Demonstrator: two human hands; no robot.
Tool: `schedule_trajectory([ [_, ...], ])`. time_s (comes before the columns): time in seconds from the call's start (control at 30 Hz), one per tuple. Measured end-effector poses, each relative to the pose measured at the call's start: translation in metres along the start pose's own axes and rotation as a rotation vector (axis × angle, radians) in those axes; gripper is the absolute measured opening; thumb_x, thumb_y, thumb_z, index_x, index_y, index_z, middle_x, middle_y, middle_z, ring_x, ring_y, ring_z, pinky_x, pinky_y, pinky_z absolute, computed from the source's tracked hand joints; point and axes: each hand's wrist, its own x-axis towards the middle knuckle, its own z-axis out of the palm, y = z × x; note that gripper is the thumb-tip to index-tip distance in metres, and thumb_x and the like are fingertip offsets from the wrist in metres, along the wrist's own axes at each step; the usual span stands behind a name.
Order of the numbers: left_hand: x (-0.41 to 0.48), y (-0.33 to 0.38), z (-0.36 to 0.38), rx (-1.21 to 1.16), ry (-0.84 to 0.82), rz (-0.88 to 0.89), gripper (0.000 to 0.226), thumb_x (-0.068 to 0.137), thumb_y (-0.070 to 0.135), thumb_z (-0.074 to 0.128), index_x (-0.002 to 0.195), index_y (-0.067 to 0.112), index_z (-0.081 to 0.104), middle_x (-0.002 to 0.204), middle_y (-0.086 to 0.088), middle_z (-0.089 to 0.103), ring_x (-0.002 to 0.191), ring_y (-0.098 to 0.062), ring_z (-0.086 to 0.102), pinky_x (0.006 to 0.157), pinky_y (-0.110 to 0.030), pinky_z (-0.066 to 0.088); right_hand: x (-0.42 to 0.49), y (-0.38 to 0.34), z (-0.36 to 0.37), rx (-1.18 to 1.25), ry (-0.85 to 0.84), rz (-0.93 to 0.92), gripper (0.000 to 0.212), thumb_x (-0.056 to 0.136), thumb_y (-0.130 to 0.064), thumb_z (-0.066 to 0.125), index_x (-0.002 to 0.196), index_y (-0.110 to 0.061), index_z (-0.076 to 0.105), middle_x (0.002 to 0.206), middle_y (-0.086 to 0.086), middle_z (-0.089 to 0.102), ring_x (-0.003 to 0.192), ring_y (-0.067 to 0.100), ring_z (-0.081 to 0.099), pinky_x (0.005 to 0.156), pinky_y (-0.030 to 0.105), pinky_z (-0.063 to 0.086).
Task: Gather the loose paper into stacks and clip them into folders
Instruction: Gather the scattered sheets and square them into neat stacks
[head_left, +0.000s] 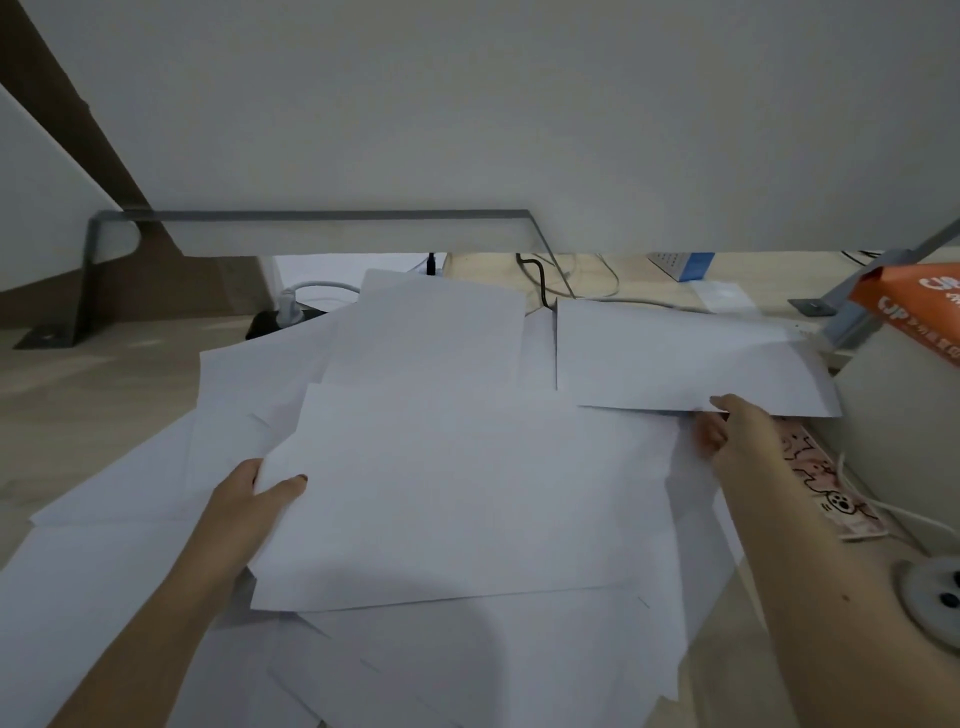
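Single head cam, wide-angle, looks fwd/down, close over paper-strewn desk (93, 395); facing white partition (467, 114).

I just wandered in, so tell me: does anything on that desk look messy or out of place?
Yes. White sheets lie fanned at different angles across the desk, not squared up. The left hand pinches one batch, the right hand another sheet's edge.

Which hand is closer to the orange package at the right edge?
Right. The right hand grips a sheet's edge just left of and below the orange package; the left hand is far across the paper pile.
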Motion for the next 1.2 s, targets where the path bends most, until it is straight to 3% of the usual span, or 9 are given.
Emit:
schedule_trajectory([
  [0.1,-0.003,0.005,-0.002,-0.036,-0.064,-0.025,0.023,0.09,0.016,0.058,0.111,0.008,0.052,0.092,-0.004,0.059,0.078,-0.021,0.057,0.06,-0.032,0.042,0.005,0.003,0.006,0.037,-0.001,0.025,0.016,0.086,-0.013,0.06,0.096,-0.006,0.05,0.051,0.002,0.061,0.029,0.006,0.052,0.034,0.017,0.046],
  [0.2,-0.004,0.013,-0.007,-0.044,-0.113,-0.026,0.023,0.088,0.016,0.06,0.11,0.01,0.056,0.096,-0.004,0.064,0.085,-0.024,0.06,0.068,-0.034,0.047,0.002,0.004,0.015,-0.077,-0.14,0.071,0.018,0.089,-0.024,0.059,0.082,-0.012,0.048,0.056,0.004,0.06,0.041,0.009,0.056,0.053,0.022,0.05],
  [0.4,-0.007,0.016,-0.011,-0.033,-0.366,-0.089,0.033,0.081,0.017,0.069,0.114,0.013,0.063,0.107,-0.007,0.071,0.097,-0.026,0.067,0.077,-0.034,0.051,-0.003,-0.019,0.022,0.13,-0.318,0.119,0.016,0.091,-0.003,0.048,0.076,-0.008,0.048,0.054,-0.001,0.056,0.047,-0.003,0.056,0.034,0.013,0.038],
  [0.47,-0.008,0.014,-0.008,-0.061,-0.376,-0.077,0.03,0.082,0.013,0.067,0.113,0.012,0.064,0.105,-0.007,0.073,0.097,-0.025,0.068,0.076,-0.034,0.051,-0.023,-0.027,0.018,0.355,-0.531,0.143,0.03,0.066,0.003,0.073,0.08,-0.008,0.049,0.061,0.0,0.057,0.069,-0.005,0.06,0.038,0.014,0.039],
  [0.6,-0.015,0.012,0.0,-0.176,-0.366,-0.067,0.02,0.088,0.007,0.057,0.106,0.011,0.064,0.098,-0.006,0.074,0.089,-0.023,0.069,0.07,-0.031,0.051,-0.069,-0.019,0.003,0.291,-0.81,0.214,0.072,0.007,0.0,0.09,0.066,-0.01,0.05,0.051,-0.001,0.05,0.044,0.005,0.047,0.037,0.015,0.041],
  [0.73,-0.03,0.008,0.009,-0.296,-0.423,-0.11,0.022,0.087,0.004,0.056,0.108,0.006,0.063,0.095,-0.008,0.075,0.079,-0.021,0.073,0.06,-0.027,0.058,-0.096,0.012,-0.023,0.068,-0.805,0.313,0.06,0.029,-0.003,0.091,0.075,-0.008,0.054,0.054,0.0,0.053,0.038,0.006,0.051,0.037,0.016,0.044],
  [0.87,-0.054,0.004,0.017,-0.317,-0.555,-0.169,0.036,0.07,0.002,0.072,0.104,0.002,0.064,0.089,-0.013,0.075,0.076,-0.026,0.072,0.066,-0.034,0.056,-0.127,0.045,-0.045,-0.348,-0.61,0.207,0.005,0.087,-0.001,0.055,0.082,-0.002,0.055,0.062,0.01,0.062,0.043,0.015,0.058,0.037,0.02,0.047],
  [1.03,-0.076,0.003,0.022,-0.513,-0.657,-0.124,0.048,0.04,0.017,0.075,0.086,0.006,0.069,0.074,-0.01,0.073,0.067,-0.024,0.07,0.054,-0.028,0.053,-0.17,0.048,-0.068,-0.787,-0.614,0.084,0.035,0.092,-0.029,0.054,0.087,0.005,0.063,0.07,0.023,0.071,0.053,0.027,0.068,0.047,0.027,0.054],
  [1.2,-0.079,0.006,0.036,-0.51,-0.58,-0.172,0.037,0.083,0.021,0.063,0.117,0.004,0.062,0.101,-0.013,0.072,0.087,-0.027,0.068,0.07,-0.034,0.053,-0.204,0.061,-0.091,-1.067,-0.85,0.316,0.075,0.086,-0.063,0.035,0.078,0.002,0.072,0.074,0.021,0.072,0.059,0.027,0.069,0.053,0.026,0.053],
])
